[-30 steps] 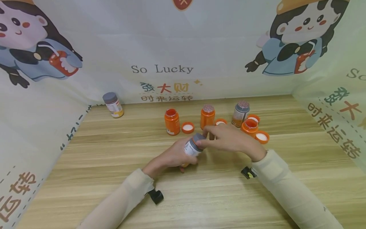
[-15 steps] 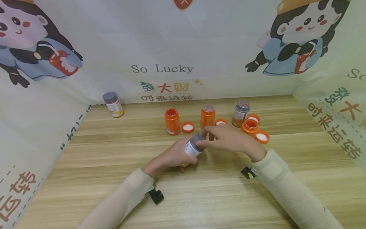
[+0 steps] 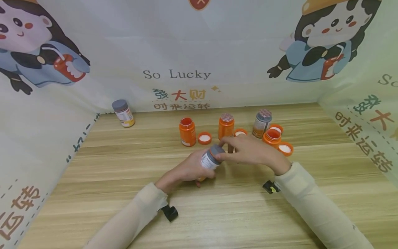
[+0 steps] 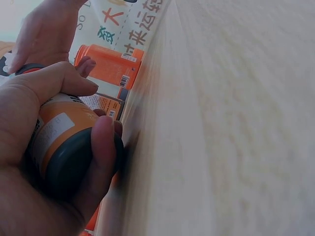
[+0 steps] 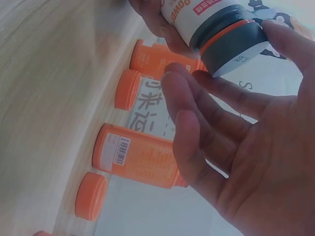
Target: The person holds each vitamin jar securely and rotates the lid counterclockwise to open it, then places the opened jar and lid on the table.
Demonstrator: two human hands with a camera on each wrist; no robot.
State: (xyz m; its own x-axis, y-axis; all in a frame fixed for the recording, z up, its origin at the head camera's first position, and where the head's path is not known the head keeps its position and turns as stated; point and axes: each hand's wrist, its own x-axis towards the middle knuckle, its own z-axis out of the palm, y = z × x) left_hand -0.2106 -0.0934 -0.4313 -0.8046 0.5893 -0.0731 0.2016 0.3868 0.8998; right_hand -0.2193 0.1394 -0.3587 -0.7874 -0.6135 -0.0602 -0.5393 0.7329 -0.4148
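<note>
Here our left hand [image 3: 186, 169] grips one bottle [image 3: 209, 159], right hand [image 3: 248, 150] pinching its cap [image 3: 216, 151]; five bottles and four lids near the table's [image 3: 217, 214] far edge, near edge bare.

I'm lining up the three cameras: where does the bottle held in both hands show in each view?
Head: the held bottle is at centre, tilted, between the two hands.
Left wrist: lower left, its dark base toward the camera, the left hand curled round it.
Right wrist: top centre, grey cap down, at the right hand.
Shared landmark: the open orange bottle.
</note>
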